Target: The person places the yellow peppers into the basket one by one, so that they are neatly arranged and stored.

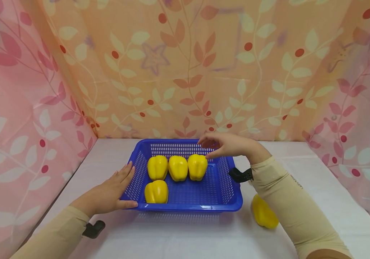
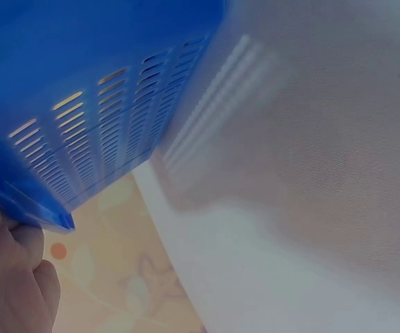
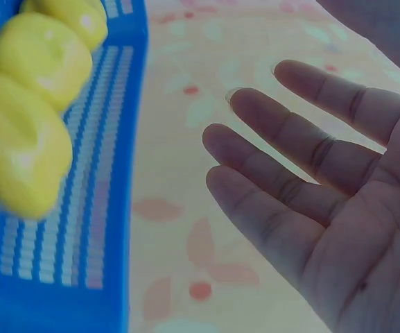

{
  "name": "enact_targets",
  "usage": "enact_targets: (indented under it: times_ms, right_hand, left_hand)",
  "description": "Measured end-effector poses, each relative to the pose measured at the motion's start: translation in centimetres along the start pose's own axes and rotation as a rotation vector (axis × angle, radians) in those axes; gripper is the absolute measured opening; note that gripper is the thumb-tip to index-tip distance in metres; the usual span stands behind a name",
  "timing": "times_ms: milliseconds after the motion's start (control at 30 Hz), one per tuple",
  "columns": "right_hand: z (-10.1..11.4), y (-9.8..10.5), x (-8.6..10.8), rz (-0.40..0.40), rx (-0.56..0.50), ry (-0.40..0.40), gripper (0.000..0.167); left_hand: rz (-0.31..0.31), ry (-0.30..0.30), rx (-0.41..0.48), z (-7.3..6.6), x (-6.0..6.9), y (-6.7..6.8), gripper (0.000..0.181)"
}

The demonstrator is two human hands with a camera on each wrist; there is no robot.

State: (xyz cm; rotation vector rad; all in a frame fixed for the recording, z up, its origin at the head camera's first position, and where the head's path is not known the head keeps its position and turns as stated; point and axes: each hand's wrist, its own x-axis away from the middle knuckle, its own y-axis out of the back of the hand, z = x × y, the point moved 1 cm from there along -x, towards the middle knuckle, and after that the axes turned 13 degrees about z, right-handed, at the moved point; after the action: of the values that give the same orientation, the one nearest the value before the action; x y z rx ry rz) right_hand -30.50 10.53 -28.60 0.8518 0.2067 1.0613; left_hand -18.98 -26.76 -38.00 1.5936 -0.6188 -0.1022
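A blue plastic basket with slotted walls holds several yellow bell peppers. Three stand in a row towards the back, the rightmost pepper among them; another pepper sits at the front left. My left hand rests on the basket's left rim near the front corner, fingers extended along it and thumb on the front rim. Over the back right part of the basket hovers my right hand, holding nothing. In the right wrist view its fingers are spread and loosely bent, apart from the peppers.
One more yellow bell pepper lies on the white tabletop right of the basket, partly covered by the right forearm. Flowered cloth hangs behind the table and along both sides. A black strap piece sticks out at the right wrist.
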Motion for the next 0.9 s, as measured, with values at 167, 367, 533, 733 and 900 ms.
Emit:
enact_targets:
  times_ms: [167, 367, 533, 733, 900]
  right_hand:
    - [-2.1, 1.0, 2.3, -0.047, -0.034, -0.017, 0.044]
    - [-4.7, 1.8, 5.2, -0.158, -0.040, -0.060, 0.047]
    - [-6.5, 2.0, 7.3, -0.220, 0.004, -0.095, 0.047]
    - [-8.4, 1.8, 9.0, -0.236, 0.005, -0.153, 0.046]
    - [-9.7, 1.4, 10.1, -0.239, -0.008, -0.193, 0.046]
  left_hand:
    - [0.001, 0.002, -0.006, -0.1, 0.0, 0.0, 0.110]
    - [0.001, -0.006, -0.003, -0.2, 0.1, 0.1, 0.111]
    - [-0.004, -0.014, -0.015, -0.2, 0.1, 0.1, 0.111]
    - [0.000, -0.016, -0.011, -0.2, 0.1, 0.1, 0.111]
    - [-0.004, -0.019, -0.007, -0.2, 0.1, 0.2, 0.110]
